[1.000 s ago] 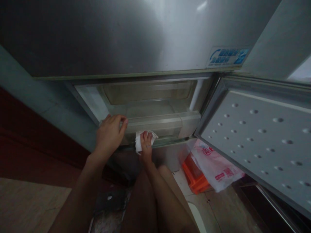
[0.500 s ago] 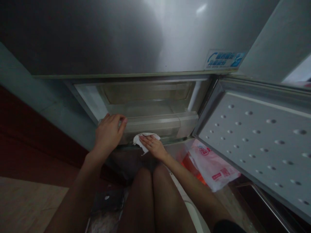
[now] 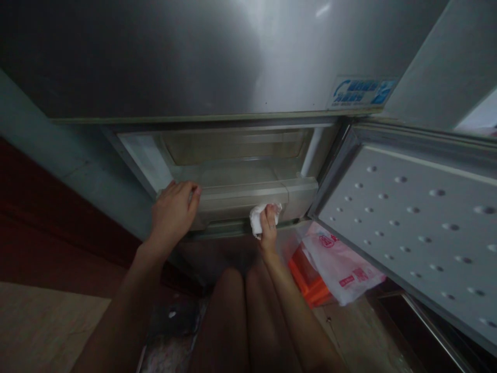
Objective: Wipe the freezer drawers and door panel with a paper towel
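Observation:
A clear plastic freezer drawer (image 3: 240, 199) sits in the lower compartment of a refrigerator. My left hand (image 3: 174, 207) rests at its left end, fingers curled over the top edge and the thumb toward the right. In my right hand (image 3: 268, 225) is a crumpled white cloth (image 3: 256, 218), pressed against the lower right part of the drawer front. Some of the cloth is hidden behind my fingers.
The freezer door (image 3: 411, 217) stands open on the right, its lining dotted with bumps. Below it are a pink-and-white plastic bag (image 3: 341, 264) and an orange container (image 3: 308, 277). A dark red panel (image 3: 58, 223) stands at left. My knees (image 3: 244, 295) are close to the refrigerator.
My right hand has slid to the right along the drawer front with the cloth, which is now bunched up more. My left hand has stayed at the drawer's left end.

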The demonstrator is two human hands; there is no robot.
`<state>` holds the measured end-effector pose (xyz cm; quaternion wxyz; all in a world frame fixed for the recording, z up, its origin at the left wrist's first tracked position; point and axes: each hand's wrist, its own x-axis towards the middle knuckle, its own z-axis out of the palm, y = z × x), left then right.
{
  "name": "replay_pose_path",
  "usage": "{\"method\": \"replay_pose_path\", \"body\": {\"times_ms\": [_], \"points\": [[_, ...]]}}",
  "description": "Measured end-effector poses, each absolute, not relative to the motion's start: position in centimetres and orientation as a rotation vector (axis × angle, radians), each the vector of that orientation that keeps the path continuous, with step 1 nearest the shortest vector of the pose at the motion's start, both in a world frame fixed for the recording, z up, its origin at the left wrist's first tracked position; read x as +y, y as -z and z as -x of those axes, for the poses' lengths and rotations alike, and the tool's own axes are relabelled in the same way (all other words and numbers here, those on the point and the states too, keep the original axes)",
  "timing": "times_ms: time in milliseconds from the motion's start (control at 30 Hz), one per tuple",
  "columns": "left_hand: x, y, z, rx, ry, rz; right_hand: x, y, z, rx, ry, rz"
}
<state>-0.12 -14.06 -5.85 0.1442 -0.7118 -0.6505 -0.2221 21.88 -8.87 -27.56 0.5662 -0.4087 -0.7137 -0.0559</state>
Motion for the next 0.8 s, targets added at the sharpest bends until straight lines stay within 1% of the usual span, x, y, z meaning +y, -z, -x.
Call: {"method": "replay_pose_path", "body": {"times_ms": [200, 333, 500, 667, 800], "points": [[-14.0, 5.0, 0.9, -2.001, 0.706, 2.090, -9.3, 27.3, -16.8, -1.598, 0.102, 1.020], [-13.8, 5.1, 1.2, -2.001, 0.804, 2.086, -9.4, 27.4, -14.7, -1.630, 0.020, 1.037], [-13.7, 5.4, 1.0, -2.004, 0.880, 2.065, -9.7, 27.2, -11.6, -1.695, -0.006, 1.048], [-13.6, 5.7, 1.0, -1.997, 0.900, 2.054, -10.2, 25.9, -8.7, -1.927, 0.072, 0.986], [-13.5, 5.8, 1.1, -1.977, 0.906, 2.059, -9.9, 24.2, -10.3, -2.077, 0.166, 0.847]]}}
